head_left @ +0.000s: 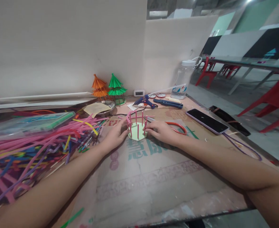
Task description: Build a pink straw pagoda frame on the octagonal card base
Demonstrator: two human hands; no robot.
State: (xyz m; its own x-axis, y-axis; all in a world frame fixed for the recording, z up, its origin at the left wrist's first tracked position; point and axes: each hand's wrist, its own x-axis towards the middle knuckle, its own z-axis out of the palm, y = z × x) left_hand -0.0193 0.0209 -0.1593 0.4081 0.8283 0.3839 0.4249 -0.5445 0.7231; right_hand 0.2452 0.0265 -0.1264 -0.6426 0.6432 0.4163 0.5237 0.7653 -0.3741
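Observation:
A small model with a pale green round base point(134, 133) and several upright dark pink posts point(138, 131) stands on the table between my hands. A pink pipe cleaner point(129, 116) bends along the tops of the posts at the left and back. My left hand point(117, 134) curls at the model's left side, its fingertips closed on the pink strip beside a post. With thumb and fingers pinched together, my right hand point(162, 131) grips a post at the right edge. The fingers partly cover both contact points.
Pink and mixed-colour pipe cleaners point(41, 139) pile at left under a plastic case point(30, 125). Behind are orange point(98, 87) and green point(116, 85) pagodas, a glue gun point(144, 100), pliers-like tool point(169, 103) and bottle point(180, 80). Red-handled scissors point(178, 127) and a phone point(207, 121) lie right.

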